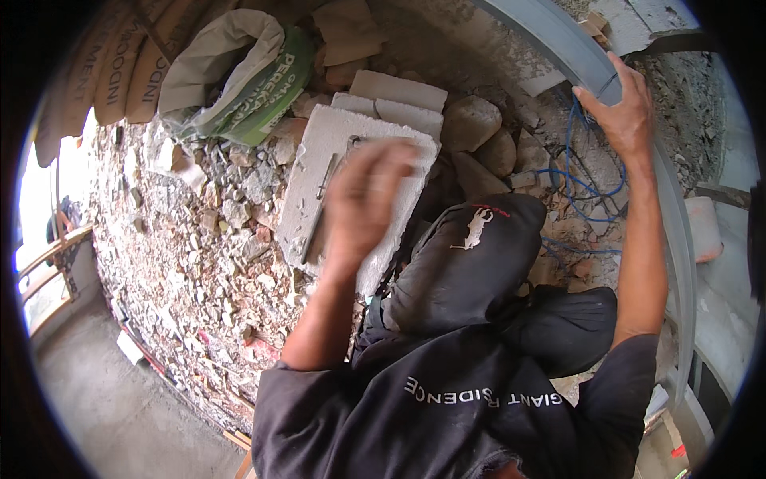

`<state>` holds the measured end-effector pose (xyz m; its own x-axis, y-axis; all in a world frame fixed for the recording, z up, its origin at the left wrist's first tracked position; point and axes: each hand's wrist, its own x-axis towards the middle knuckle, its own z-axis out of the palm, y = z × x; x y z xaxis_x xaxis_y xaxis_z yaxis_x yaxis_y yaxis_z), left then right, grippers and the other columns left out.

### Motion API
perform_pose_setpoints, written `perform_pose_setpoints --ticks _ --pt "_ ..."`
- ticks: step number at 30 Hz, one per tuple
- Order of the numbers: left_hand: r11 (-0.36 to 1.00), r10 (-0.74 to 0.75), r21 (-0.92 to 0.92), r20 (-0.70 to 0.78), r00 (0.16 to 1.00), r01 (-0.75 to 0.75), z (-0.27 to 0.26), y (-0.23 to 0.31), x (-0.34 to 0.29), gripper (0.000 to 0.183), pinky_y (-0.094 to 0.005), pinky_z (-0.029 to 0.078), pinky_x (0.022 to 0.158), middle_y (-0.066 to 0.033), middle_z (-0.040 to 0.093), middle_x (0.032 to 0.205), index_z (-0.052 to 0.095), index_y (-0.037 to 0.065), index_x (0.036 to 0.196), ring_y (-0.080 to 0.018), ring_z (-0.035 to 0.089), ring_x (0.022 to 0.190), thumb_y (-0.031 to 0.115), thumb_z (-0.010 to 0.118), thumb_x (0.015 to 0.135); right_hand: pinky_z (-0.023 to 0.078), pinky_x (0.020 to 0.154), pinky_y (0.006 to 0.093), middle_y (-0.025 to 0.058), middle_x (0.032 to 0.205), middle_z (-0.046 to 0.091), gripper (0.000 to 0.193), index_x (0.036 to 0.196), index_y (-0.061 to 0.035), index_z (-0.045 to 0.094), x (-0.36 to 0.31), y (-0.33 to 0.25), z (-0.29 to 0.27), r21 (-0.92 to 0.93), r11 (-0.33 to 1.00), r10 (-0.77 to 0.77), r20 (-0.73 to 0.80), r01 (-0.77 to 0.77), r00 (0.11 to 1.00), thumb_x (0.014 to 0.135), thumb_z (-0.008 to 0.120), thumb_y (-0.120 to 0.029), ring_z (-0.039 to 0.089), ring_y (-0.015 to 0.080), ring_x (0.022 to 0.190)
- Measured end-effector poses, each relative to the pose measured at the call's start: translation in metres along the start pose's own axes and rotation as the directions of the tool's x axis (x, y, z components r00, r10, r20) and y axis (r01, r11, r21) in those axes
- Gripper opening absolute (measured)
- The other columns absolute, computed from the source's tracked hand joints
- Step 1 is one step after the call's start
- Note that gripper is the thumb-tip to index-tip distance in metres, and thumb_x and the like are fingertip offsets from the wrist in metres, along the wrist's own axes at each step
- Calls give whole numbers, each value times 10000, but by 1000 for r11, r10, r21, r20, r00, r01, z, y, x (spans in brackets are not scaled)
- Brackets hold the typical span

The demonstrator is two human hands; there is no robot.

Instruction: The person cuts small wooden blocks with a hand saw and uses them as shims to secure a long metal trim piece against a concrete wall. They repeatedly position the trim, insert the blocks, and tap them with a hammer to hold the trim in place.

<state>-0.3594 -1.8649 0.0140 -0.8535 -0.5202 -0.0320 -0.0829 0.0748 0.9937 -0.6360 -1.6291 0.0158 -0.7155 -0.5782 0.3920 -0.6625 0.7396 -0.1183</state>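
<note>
My left hand (pixel 371 195), smeared by motion, is over a pale block (pixel 307 160) in front of me; its fingers cannot be made out clearly. On the block lie a thin metal rod (pixel 325 177) and a small bent metal piece (pixel 353 141), partly hidden by the hand. At the upper right my right hand (pixel 626 108) grips a long grey curved-looking pipe (pixel 586 52), thumb on one side and fingers on the other. Blue cord (pixel 568 160) hangs and coils near that hand.
Broken rubble (pixel 215 263) spreads across the left. An opened green and white sack (pixel 263 96) stands behind it, near brown paper sacks (pixel 120 80). More pale blocks (pixel 399 88) and large stones (pixel 471 124) lie beyond my knee. Grey concrete floor (pixel 136 399) is at lower left.
</note>
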Motion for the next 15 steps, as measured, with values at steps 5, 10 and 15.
perform_pose_setpoints --ticks 5,10,15 --pt "584 -227 746 -229 947 320 -102 -23 -9 275 -321 501 701 -111 669 861 643 32 951 -192 640 773 283 622 838 423 882 420 118 1152 533 698 1252 -123 512 0 1 1 16 1000 -20 -38 20 999 672 735 -443 519 288 1054" --pt "629 -364 709 -95 927 320 -119 -45 -8 306 -323 488 676 -120 668 789 653 31 929 -198 637 731 315 638 816 419 873 419 113 1141 537 706 1239 -122 520 1 -2 0 20 1000 -15 -42 16 999 653 741 -447 519 292 1038" --pt "470 -273 875 18 962 117 -108 -39 -2 227 -386 482 648 -139 651 756 621 39 871 -290 639 713 259 583 826 398 894 447 103 1137 541 734 1250 -135 507 -1 0 1 4 999 32 -42 -32 999 637 732 -469 505 288 1052"
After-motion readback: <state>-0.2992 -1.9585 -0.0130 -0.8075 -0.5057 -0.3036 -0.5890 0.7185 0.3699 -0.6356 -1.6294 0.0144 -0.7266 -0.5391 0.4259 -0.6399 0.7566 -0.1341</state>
